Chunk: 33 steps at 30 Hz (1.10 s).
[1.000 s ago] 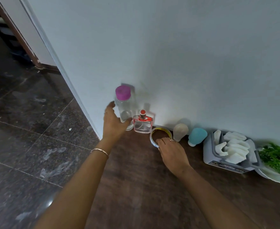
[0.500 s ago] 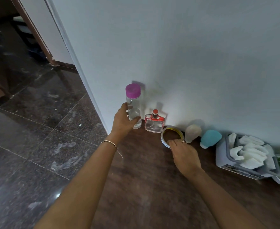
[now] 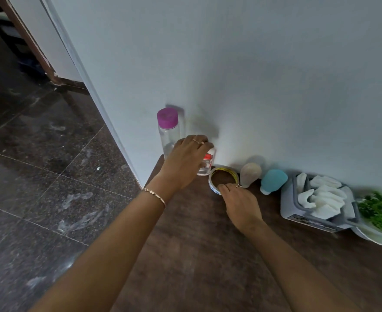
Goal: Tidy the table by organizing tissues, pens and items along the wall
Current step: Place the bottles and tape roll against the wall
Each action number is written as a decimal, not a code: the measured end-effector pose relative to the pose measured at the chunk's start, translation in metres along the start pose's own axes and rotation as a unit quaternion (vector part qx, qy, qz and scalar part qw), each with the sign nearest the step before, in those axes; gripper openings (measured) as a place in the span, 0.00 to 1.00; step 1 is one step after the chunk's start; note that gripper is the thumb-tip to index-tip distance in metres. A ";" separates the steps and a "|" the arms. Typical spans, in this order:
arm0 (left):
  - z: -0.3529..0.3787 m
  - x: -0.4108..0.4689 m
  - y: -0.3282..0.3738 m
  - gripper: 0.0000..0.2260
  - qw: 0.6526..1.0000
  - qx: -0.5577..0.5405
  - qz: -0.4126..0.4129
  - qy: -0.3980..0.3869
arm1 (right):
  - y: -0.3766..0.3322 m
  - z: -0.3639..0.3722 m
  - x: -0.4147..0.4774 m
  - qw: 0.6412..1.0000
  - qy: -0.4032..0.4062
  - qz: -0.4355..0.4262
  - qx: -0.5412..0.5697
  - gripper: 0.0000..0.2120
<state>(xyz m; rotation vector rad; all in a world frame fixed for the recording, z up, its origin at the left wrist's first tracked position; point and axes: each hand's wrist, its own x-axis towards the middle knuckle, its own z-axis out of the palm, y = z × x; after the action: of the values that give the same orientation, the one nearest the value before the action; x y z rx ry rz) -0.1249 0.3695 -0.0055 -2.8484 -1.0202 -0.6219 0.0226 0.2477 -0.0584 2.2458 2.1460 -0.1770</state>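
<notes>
On the head view, our left hand (image 3: 186, 161) has its grip curled round the small glass perfume bottle (image 3: 206, 165) at the wall; we judge it fragile and slick, best held by its sides. Our right hand (image 3: 242, 204) pinches the light, stiff tape roll (image 3: 213, 185) just beside it. Its print is unreadable.

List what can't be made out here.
Head view only:
perfume bottle: mostly behind left hand; grip unclear.
tape: near rim under right hand.
plant: cut by right edge.
tissue box: label blurred.
</notes>
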 end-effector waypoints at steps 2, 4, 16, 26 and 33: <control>-0.001 0.011 -0.003 0.22 0.992 0.087 0.009 -0.096 | 0.001 -0.002 0.000 1.000 -0.003 -0.003 0.002 0.23; -0.002 0.020 -0.005 0.19 0.980 0.136 0.008 -0.147 | 0.002 -0.003 -0.001 1.000 -0.005 -0.003 0.007 0.25; -0.023 0.041 -0.003 0.18 0.969 0.097 0.023 -0.228 | 0.009 0.002 0.001 1.000 -0.006 -0.025 0.008 0.25; -0.023 0.038 -0.004 0.19 0.970 0.078 0.011 -0.232 | 0.015 0.012 -0.001 0.999 0.024 -0.035 0.023 0.27; -0.025 0.032 0.013 0.20 0.990 0.061 0.013 -0.125 | 0.030 0.025 -0.035 0.997 0.066 -0.012 0.041 0.22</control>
<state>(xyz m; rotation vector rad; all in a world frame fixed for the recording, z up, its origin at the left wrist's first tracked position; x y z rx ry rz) -0.1028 0.3740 0.0312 -2.8761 -1.0097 -0.1954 0.0494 0.2088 -0.0808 2.3385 2.2728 -0.1245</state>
